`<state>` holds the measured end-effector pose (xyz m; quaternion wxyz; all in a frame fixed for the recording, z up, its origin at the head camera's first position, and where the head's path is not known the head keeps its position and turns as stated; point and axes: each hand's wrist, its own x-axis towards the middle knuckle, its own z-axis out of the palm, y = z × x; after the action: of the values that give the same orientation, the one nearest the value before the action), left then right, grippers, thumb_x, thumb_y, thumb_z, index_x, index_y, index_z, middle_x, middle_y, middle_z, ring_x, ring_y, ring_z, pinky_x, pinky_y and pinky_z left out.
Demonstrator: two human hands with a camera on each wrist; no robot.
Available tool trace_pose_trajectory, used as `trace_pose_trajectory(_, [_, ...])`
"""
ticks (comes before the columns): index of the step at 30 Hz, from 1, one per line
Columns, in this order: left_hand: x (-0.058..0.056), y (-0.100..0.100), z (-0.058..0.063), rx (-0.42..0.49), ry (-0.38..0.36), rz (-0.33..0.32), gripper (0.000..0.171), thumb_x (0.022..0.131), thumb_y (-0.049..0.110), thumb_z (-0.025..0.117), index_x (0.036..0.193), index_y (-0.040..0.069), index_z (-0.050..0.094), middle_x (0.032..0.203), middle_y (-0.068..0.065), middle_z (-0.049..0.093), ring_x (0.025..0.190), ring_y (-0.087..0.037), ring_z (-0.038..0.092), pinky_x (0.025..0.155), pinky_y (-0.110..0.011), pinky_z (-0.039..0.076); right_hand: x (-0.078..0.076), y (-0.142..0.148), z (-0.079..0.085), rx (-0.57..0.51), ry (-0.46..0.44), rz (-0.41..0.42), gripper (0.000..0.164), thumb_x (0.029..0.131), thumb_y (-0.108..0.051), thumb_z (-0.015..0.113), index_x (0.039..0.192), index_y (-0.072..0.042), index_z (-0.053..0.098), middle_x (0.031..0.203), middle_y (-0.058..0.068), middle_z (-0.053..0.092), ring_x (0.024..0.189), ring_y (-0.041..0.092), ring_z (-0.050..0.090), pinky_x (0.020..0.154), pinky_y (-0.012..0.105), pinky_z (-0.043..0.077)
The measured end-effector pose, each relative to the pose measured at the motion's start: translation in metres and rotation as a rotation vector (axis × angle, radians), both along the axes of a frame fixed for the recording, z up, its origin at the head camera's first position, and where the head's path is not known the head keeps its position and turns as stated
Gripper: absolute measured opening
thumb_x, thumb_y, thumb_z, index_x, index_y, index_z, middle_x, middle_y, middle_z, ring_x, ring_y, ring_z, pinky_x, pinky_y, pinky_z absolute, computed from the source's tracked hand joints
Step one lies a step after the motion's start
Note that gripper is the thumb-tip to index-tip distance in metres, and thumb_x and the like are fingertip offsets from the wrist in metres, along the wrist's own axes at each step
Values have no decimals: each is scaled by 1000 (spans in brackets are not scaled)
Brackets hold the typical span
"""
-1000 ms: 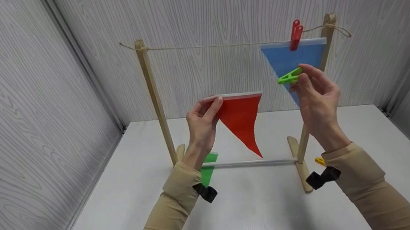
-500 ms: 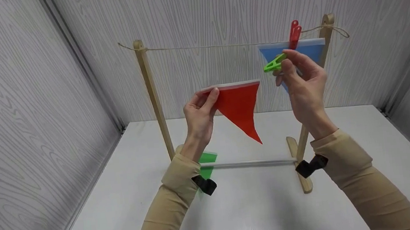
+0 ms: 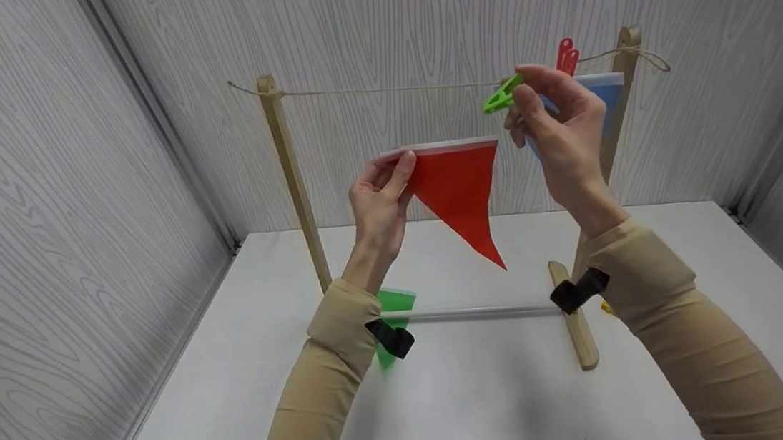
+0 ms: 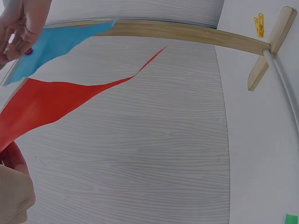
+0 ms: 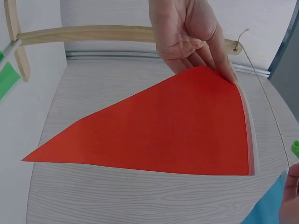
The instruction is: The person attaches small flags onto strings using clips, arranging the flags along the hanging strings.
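Observation:
My left hand point(image 3: 382, 199) pinches a red triangular pennant point(image 3: 456, 185) by the left end of its white top edge. The pennant hangs point down, below the string point(image 3: 379, 90) and apart from it. Between thumb and fingers my right hand point(image 3: 566, 131) holds a green clothespin point(image 3: 503, 94), just under the string and up and to the right of the pennant. Behind that hand a blue pennant point(image 3: 605, 91) hangs from the string, partly hidden. A red clothespin point(image 3: 567, 59) clips it there; its lower part is covered by the hand.
The string runs between a left wooden post point(image 3: 295, 186) and a right wooden post point(image 3: 625, 75). A white rod point(image 3: 479, 312) joins their feet. On the table lie a green pennant point(image 3: 398, 300), partly hidden by the left sleeve, and a yellow clothespin point(image 4: 259, 24) beside the right foot.
My left hand has raised the red pennant towards the string. My right hand has moved up and to the left with the green clothespin, and now covers much of the blue pennant.

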<state>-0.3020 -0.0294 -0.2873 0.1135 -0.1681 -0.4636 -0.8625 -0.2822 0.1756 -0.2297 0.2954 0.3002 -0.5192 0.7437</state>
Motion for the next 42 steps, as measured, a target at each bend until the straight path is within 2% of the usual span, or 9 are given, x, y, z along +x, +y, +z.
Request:
trace_pose_trajectory(9, [-5,-1,11,0,5,20,14,97,2,62,109,1,69,99,-4,73,100,-21,70,101,-40,55,-6,-13,16,116,50,-97,20,95,-7,68,114,-3,70,93,2,69,56,12,51,49,17,43])
trace_pose_trajectory(19, [-11,2,22,25,5,27,9,95,-2,64,102,2,69,94,-4,73,93,-18,69,100,-39,56,-16,-21,29,129,-33,-126,17,95,-3,67,110,-7,72,89,0,69,49,10,44,43,16,35])
trace_pose_trajectory(27, [-14,5,29,27,-2,37,11,96,1,65,106,1,68,97,-3,71,96,-17,67,101,-36,56,-19,-27,41,148,-13,-183,14,95,-6,67,108,-2,71,88,-1,68,47,9,42,44,17,36])
trace_pose_trajectory(32, [-17,7,33,37,-26,40,10,96,2,64,106,3,67,98,-3,69,96,-17,66,101,-36,56,-20,-31,46,164,-48,-233,10,94,-8,69,104,-5,71,85,-1,65,45,8,40,43,17,34])
trace_pose_trajectory(37, [-18,10,37,47,-38,28,10,98,4,63,107,4,64,100,-3,67,98,-17,65,103,-37,55,-21,-32,48,201,-55,-295,8,94,-8,70,101,-5,71,83,-5,63,44,4,38,42,17,33])
trace_pose_trajectory(42, [-18,14,42,50,-36,17,13,98,4,62,110,3,63,101,-3,66,98,-16,64,100,-34,56,-23,-34,51,234,-31,-378,11,94,-8,69,102,0,71,83,-10,63,46,1,40,44,16,35])
